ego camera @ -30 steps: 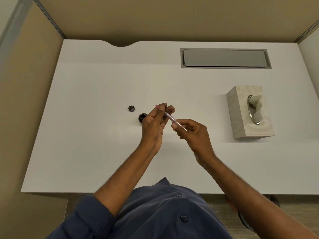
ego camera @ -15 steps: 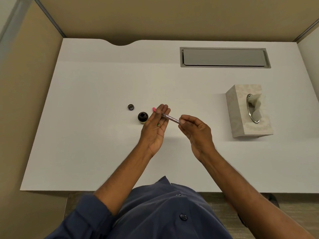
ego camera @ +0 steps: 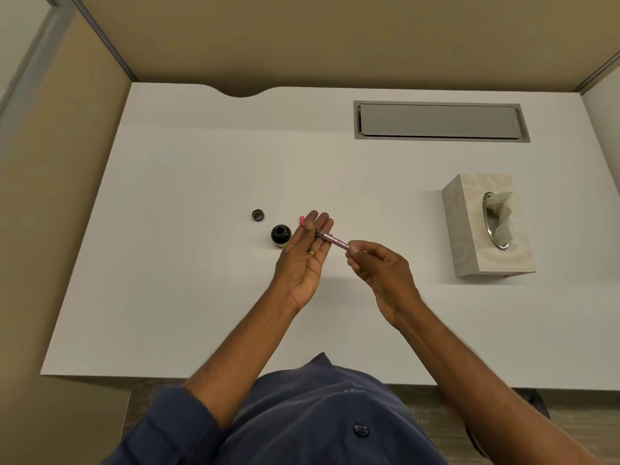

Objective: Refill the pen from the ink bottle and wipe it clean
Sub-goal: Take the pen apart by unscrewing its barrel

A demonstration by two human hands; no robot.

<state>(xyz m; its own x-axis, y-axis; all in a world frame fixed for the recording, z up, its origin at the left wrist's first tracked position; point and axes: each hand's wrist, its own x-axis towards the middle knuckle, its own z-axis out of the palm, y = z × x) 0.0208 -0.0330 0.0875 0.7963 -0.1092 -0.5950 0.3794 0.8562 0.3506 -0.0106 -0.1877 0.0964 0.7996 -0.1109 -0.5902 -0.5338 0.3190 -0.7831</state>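
A thin pink-tinted pen [ego camera: 330, 239] lies across the fingers of my left hand [ego camera: 303, 258], palm up and fingers stretched out; its pink end [ego camera: 302, 221] sticks out past them. My right hand [ego camera: 379, 273] pinches the pen's other end between thumb and fingertips. A small dark ink bottle [ego camera: 281, 235] stands uncapped on the white desk [ego camera: 188, 263], just left of my left hand. Its round cap [ego camera: 257, 215] lies a little farther back and left.
A beige tissue box [ego camera: 486, 226] with a tissue poking out of its metal-rimmed slot stands at the right. A grey cable hatch [ego camera: 439, 121] is set into the desk's back. Tan partition walls close the desk on three sides.
My left hand has turned palm up and its fingers have uncurled from the pen. The pen has tilted flatter, and the ink bottle has come out from behind the hand.
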